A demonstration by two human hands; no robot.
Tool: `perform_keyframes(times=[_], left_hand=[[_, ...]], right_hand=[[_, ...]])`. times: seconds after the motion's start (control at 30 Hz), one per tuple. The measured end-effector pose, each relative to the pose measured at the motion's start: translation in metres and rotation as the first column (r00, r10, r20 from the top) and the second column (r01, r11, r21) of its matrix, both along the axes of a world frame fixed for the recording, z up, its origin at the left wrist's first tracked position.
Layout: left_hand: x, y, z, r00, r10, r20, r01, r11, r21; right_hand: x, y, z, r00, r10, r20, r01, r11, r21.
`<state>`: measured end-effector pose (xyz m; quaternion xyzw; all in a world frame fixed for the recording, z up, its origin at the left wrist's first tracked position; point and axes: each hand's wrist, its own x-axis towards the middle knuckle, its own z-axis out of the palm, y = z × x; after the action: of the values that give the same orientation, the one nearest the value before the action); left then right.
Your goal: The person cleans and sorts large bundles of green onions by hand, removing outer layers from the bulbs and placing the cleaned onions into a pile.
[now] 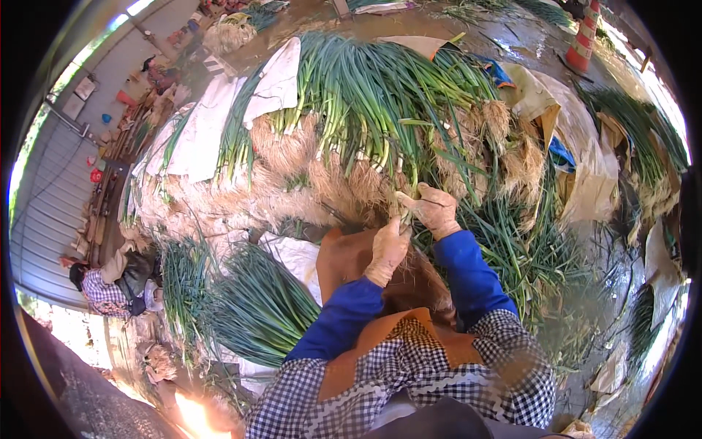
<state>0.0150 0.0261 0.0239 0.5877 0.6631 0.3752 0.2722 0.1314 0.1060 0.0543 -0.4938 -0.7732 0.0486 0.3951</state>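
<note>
My left hand (388, 252) and my right hand (435, 211) are close together at the near edge of a big heap of green onions (358, 91). Both are closed around a green onion (414, 172), its leaves running up toward the heap. Exactly where each finger grips is hard to see. Pale, stringy roots (365, 183) hang from the heap just beyond my hands. Below them, a brown apron (340, 260) covers my lap. To the left of my forearms lies another bundle of green onions (256, 300), leaves fanned toward me.
White sheets (208, 132) drape the heap's left side. Loose green leaves (512, 245) litter the ground at my right. A person (110, 289) sits far left. An orange-and-white traffic cone (584, 38) stands on the wet floor (523, 44) at the far right.
</note>
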Motion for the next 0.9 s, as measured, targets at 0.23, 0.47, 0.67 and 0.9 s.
perform_keyframes(times=[0.23, 0.47, 0.67, 0.9], left_hand=[[-0.009, -0.001, -0.006, 0.908, -0.082, -0.411, 0.03, 0.991, -0.132], [0.021, -0.006, -0.005, 0.881, -0.086, -0.465, 0.113, 0.993, 0.029], [0.017, 0.008, -0.027, 0.837, -0.219, -0.502, 0.172, 0.975, -0.138], [-0.033, 0.015, -0.087, 0.896, -0.162, 0.413, 0.214, 0.973, -0.083]], right_hand=[[-0.003, -0.064, -0.015, 0.922, 0.289, -0.257, -0.289, 0.957, 0.041], [0.026, -0.017, -0.012, 1.0, -0.014, -0.01, 0.012, 0.991, -0.135], [0.02, -0.016, -0.028, 0.923, -0.055, 0.382, 0.136, 0.972, -0.189], [0.001, -0.068, 0.021, 0.843, 0.432, 0.32, -0.507, 0.836, 0.209]])
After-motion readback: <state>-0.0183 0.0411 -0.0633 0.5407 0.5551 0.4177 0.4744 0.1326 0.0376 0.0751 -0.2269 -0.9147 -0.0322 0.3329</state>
